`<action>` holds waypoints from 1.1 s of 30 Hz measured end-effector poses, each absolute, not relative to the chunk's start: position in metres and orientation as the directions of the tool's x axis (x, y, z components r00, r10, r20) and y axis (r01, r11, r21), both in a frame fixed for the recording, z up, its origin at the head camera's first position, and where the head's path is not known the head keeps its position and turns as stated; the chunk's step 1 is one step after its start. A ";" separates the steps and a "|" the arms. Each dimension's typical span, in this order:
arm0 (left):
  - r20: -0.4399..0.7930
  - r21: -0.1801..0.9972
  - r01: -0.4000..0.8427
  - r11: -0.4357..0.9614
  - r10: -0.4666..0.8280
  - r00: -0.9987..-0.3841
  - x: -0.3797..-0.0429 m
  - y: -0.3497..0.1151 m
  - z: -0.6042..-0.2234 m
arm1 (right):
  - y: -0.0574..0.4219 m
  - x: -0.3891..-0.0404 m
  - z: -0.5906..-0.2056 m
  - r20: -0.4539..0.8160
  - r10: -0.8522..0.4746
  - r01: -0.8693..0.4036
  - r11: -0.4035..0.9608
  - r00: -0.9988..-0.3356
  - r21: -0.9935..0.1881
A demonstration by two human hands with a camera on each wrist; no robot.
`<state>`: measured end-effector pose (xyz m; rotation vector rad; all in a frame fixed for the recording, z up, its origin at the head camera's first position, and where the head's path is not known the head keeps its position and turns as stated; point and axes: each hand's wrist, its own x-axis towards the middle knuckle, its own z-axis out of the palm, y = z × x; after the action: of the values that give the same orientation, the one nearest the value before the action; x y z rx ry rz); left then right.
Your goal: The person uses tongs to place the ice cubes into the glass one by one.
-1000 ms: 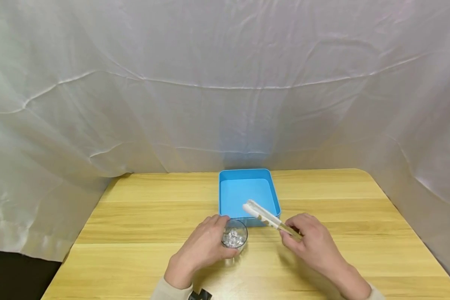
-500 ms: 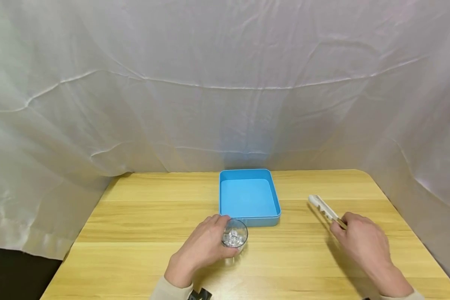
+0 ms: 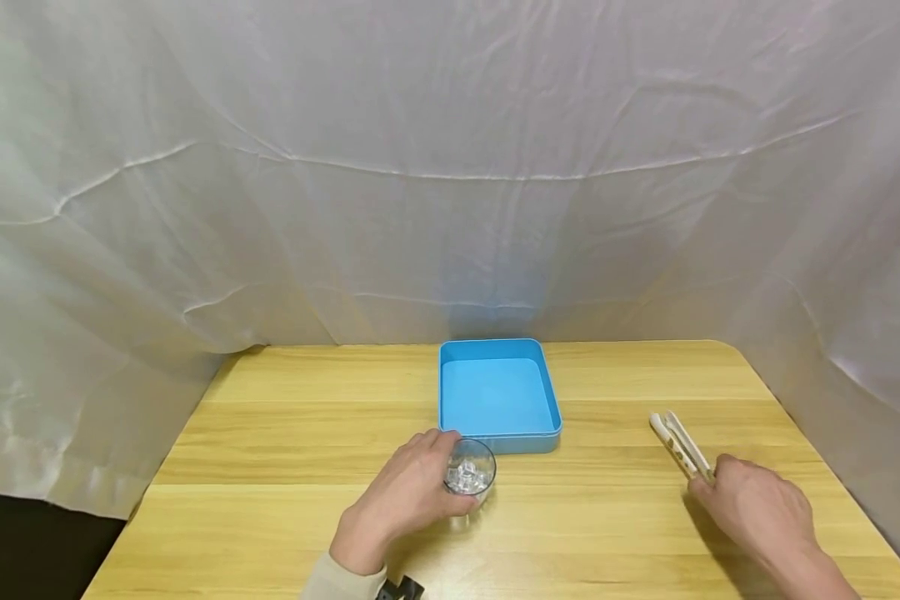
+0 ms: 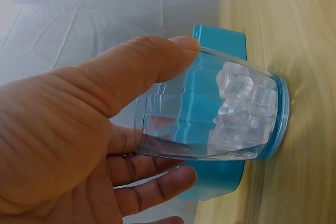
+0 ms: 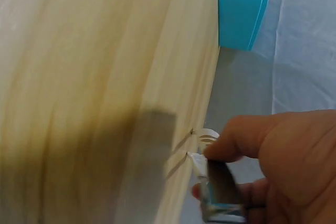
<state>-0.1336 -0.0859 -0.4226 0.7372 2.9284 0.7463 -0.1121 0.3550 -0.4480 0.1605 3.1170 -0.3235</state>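
Observation:
My left hand holds a clear drinking glass near its rim, thumb on one side and fingers on the other. The glass stands upright on the table, with several clear ice-like cubes in its lower half. Off to the right, my right hand grips a pair of tongs by the metal handle. Their white tips are slightly apart with nothing between them, low over the wood; whether they touch it I cannot tell.
A shallow blue square tray sits just behind the glass with nothing in it. The wooden table runs back to a hanging grey-white cloth, which also borders the left and right sides.
My right hand has carried the tongs from above the tray's front edge to the right side of the table and lowered them. The left hand and glass stay in place.

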 end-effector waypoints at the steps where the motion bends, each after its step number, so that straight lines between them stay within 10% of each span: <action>1: 0.084 0.459 0.438 0.773 0.453 -0.887 -0.134 -0.086 -0.423 | 0.356 -0.113 -0.448 -0.056 0.104 0.113 0.973 -0.993 -0.202; 19: 0.077 0.477 0.429 0.767 0.449 -0.890 -0.139 -0.085 -0.424 | 0.357 -0.120 -0.448 -0.218 0.116 0.155 0.973 -0.969 -0.169; 33: -0.028 0.535 0.314 0.785 0.388 -0.921 -0.138 -0.108 -0.415 | 0.310 -0.139 -0.449 0.369 -0.047 -0.111 0.982 -0.928 -0.154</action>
<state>-0.1377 -0.1080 -0.4148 0.5606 2.8376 0.8143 -0.1390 0.3098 -0.4488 -0.1447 3.4975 -0.3092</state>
